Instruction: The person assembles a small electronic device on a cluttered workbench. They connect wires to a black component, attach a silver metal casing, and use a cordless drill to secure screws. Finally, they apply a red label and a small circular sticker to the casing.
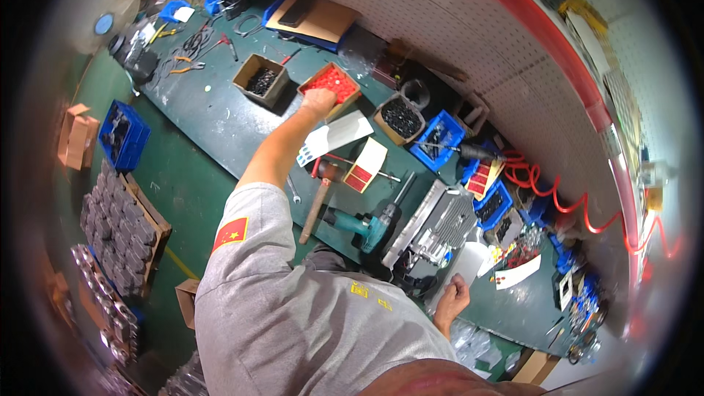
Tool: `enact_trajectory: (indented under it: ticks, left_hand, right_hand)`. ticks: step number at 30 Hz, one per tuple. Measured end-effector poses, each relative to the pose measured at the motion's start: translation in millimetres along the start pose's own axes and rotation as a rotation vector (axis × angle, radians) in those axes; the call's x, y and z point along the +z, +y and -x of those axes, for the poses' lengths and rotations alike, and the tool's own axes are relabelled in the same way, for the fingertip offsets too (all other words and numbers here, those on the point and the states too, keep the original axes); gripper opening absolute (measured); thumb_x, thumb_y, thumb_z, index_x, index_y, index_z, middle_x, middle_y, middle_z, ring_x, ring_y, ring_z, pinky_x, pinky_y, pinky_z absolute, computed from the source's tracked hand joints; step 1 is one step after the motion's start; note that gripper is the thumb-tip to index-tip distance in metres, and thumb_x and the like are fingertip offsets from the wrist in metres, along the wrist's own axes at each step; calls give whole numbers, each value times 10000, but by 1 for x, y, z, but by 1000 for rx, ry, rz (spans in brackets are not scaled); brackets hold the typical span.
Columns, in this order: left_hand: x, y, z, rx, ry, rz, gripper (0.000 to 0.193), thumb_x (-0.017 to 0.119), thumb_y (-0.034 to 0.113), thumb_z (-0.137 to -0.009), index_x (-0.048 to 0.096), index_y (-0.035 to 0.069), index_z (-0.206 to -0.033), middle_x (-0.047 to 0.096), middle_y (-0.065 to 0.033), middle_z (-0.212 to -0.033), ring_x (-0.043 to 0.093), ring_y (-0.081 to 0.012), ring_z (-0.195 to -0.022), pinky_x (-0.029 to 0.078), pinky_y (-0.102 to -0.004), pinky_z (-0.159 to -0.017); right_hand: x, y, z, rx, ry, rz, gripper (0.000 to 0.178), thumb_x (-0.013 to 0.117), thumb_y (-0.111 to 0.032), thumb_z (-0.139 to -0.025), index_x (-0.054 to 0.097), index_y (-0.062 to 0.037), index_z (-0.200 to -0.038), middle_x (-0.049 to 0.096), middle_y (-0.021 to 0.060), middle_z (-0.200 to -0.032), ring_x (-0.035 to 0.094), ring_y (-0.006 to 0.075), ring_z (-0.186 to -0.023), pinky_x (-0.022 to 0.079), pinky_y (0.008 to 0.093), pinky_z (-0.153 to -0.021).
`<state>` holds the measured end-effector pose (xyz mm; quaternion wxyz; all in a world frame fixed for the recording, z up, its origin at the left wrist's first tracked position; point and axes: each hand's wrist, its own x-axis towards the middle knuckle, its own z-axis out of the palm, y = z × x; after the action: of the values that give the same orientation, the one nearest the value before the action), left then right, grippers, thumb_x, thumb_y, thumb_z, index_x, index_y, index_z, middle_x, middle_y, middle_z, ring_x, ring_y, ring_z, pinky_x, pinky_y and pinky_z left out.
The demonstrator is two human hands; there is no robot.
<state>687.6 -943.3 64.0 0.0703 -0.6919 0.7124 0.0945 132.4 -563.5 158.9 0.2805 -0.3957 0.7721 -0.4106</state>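
Observation:
My left arm stretches far out over the bench, and my left hand [319, 101] is at the near edge of a cardboard box of small red parts [334, 81]. Its fingers point down and are mostly hidden. On the other side, my right hand [453, 298] is closed with curled fingers beside a flat grey metal panel [469, 262]; what it grips, if anything, is hidden. A finned metal housing [444, 220] lies just beyond that panel. Between my arms are a teal power drill [367, 227] and a wooden-handled mallet [320, 202].
Nearby stand a box of black parts [261, 81], a tub of black screws [400, 116] and a blue bin [440, 138]. A coiled red air hose [557, 189] hangs at the right. Stacked grey castings [121, 227] and a blue crate [123, 133] are on the floor at left.

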Motion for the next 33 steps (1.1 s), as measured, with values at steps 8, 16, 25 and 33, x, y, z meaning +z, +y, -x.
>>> enact_trajectory:
  ticks: [8, 16, 25, 33]
  left_hand:
    - [-17, -6, 10, -31, 172, 177, 171, 587, 209, -928, 720, 104, -948, 747, -152, -952, 732, -331, -916, 581, -462, -771]
    - [-42, 66, 79, 106, 534, 834, 137, 695, 162, -883, 705, 109, -1009, 711, -119, -986, 696, -325, -935, 555, -413, -819]
    - [-75, 225, 250, 611, 241, 1033, 147, 668, 160, -927, 679, 67, -1040, 680, -112, -995, 677, -307, -967, 560, -415, -830]
    - [-82, 255, 276, 487, 120, 1299, 151, 635, 4, -908, 675, 12, -1053, 703, -138, -953, 727, -252, -833, 577, -376, -742]
  right_hand:
    - [32, -38, -12, -105, -22, -82, 205, 547, 22, -880, 684, 66, -1026, 704, 141, -1117, 629, 155, -886, 513, 273, -758]
    - [86, -131, -31, 214, -328, -471, 239, 600, -43, -959, 625, 44, -1179, 690, 174, -1110, 688, 260, -972, 599, 368, -834]
    - [155, -143, -41, 669, -845, -796, 314, 455, -301, -1067, 624, -55, -1164, 674, 70, -1105, 656, 215, -1034, 544, 390, -928]
    - [116, -139, -34, 582, -890, -864, 212, 621, -101, -987, 654, -13, -1177, 691, 44, -962, 666, 148, -852, 569, 276, -756]
